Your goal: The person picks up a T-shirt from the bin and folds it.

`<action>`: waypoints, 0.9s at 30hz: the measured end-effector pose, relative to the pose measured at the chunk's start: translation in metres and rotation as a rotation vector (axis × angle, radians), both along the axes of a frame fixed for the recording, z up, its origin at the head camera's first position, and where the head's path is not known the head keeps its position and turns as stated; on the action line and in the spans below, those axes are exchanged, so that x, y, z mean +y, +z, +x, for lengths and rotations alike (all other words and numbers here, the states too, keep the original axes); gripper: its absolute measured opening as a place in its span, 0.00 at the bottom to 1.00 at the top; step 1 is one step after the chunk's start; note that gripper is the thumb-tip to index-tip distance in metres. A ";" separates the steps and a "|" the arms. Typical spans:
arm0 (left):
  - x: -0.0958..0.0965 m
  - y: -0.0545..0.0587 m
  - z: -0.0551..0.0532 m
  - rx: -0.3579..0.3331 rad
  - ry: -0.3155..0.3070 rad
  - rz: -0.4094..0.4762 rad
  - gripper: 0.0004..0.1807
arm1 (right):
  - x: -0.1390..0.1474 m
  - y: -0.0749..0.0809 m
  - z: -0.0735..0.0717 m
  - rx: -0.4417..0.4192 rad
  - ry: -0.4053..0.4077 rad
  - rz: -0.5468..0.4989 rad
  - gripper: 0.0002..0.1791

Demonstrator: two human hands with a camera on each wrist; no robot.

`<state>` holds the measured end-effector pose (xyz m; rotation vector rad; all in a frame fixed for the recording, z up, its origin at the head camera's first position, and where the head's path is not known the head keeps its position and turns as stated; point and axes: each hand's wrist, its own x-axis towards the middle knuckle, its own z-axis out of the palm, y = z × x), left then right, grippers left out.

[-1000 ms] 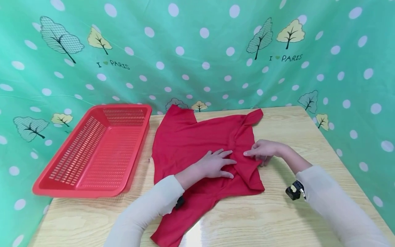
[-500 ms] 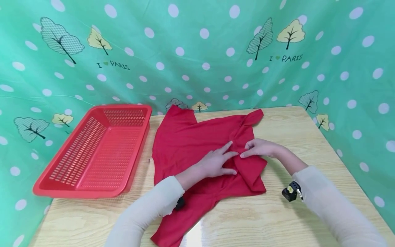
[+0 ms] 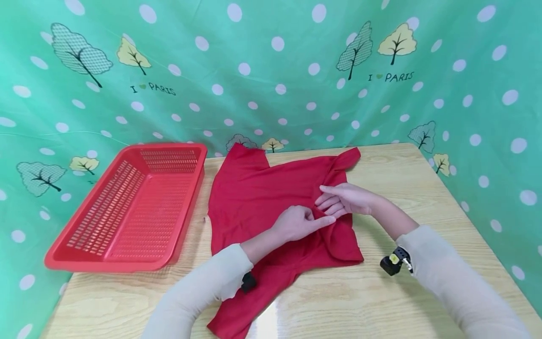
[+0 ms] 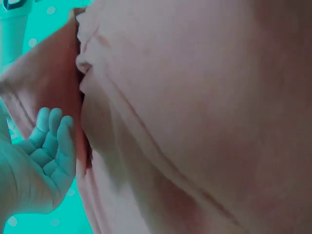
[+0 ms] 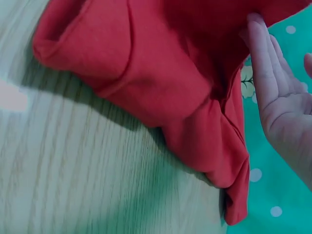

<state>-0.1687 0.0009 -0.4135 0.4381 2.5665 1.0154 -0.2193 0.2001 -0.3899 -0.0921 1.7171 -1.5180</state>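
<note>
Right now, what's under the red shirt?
The wooden table, its surface showing along the near and right edges of the red shirt. Anything else beneath is covered by the cloth, so I can't tell.

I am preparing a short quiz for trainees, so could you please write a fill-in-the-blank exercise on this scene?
Seen by the person, the basket stands to the ____ of the red garment.
The hand farther from the basket is the person's ____ one.
The lettering on the backdrop ends with the word ____.

Missing words: left; right; PARIS.
</note>
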 end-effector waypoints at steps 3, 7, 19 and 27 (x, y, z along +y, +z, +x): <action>0.000 0.003 0.003 -0.009 0.011 -0.011 0.32 | -0.002 -0.001 -0.001 0.000 0.023 0.002 0.30; 0.001 0.005 0.005 0.042 -0.015 0.005 0.21 | -0.001 -0.005 -0.005 0.038 -0.014 0.051 0.31; 0.010 0.012 0.012 -0.093 -0.208 0.298 0.11 | 0.017 -0.013 -0.020 0.073 -0.333 0.202 0.47; 0.047 0.016 0.012 -0.061 -0.374 0.325 0.08 | 0.036 0.004 -0.023 0.205 -0.295 0.339 0.36</action>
